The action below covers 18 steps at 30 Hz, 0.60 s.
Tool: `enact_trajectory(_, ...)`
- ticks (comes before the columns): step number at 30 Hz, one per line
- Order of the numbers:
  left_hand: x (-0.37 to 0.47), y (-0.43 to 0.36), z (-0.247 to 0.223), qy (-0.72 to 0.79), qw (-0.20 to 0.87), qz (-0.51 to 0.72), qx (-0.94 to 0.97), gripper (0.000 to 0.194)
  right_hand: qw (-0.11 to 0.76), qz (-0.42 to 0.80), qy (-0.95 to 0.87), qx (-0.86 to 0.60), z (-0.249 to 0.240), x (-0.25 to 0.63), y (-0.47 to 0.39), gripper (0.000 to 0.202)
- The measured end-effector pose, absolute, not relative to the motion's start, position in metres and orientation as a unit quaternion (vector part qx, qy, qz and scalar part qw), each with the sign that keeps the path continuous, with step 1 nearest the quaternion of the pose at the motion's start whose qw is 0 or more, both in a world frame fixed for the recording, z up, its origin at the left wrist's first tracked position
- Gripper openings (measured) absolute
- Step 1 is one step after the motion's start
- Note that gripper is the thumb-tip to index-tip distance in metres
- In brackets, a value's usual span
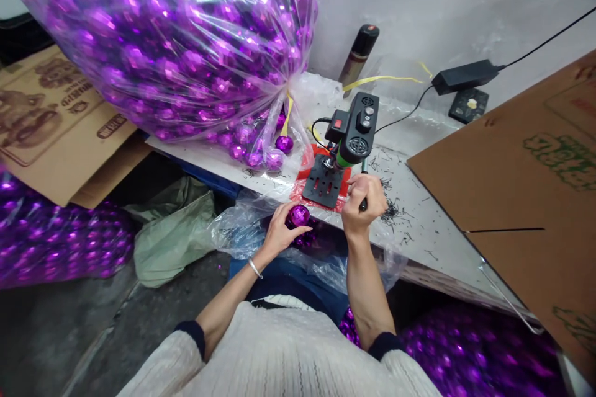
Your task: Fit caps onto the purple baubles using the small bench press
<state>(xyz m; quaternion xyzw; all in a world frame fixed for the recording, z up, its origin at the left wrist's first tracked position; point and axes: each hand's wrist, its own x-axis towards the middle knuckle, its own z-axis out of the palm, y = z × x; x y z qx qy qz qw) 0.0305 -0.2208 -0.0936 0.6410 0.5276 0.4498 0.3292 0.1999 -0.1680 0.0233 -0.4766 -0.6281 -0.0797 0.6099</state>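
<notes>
A shiny purple faceted ball (298, 216) sits between the thumb and fingers of my left hand (282, 227), just in front of the table edge. My right hand (364, 201) is wrapped round the black-tipped lever handle (363, 204) of a small bench drill press (354, 127). The drill press has a black body with a green ring and a slotted black base plate (321, 181). Under the plate lies red plastic sheet (298, 188). More purple balls (307, 237) show below my left hand, partly hidden by clear plastic over my lap.
A big clear bag of purple balls (200, 56) fills the left of the table (395, 167). Dark shavings (395, 206) lie right of the machine. Behind stand a spray can (362, 53) and a power adapter (465, 76). Cardboard boxes (521, 186) flank both sides.
</notes>
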Motion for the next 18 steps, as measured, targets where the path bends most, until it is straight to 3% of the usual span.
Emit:
enact_trajectory(6, 0.025, -0.236, -0.102, 0.537, 0.278, 0.390, 0.695, 0.083, 0.604, -0.083, -0.643, -0.463, 0.023, 0.201, -0.170, 0.028)
enact_trajectory(8, 0.024, -0.231, -0.096, 0.536, 0.236, 0.414, 0.697, 0.072, 0.602, -0.085, -0.649, -0.457, 0.023, 0.201, -0.170, 0.027)
enact_trajectory(12, 0.021, -0.180, -0.073, 0.508, 0.141, 0.493, 0.692, 0.028, 0.603, -0.087, -0.651, -0.452, 0.021, 0.201, -0.170, 0.025)
enact_trajectory(15, 0.015, -0.112, -0.051, 0.508, 0.087, 0.500, 0.696, 0.029, 0.603, -0.087, -0.653, -0.449, 0.019, 0.201, -0.169, 0.024)
enact_trajectory(18, 0.007, -0.048, -0.037, 0.537, 0.082, 0.422, 0.726, 0.028, 0.604, -0.086, -0.653, -0.449, 0.020, 0.200, -0.169, 0.025)
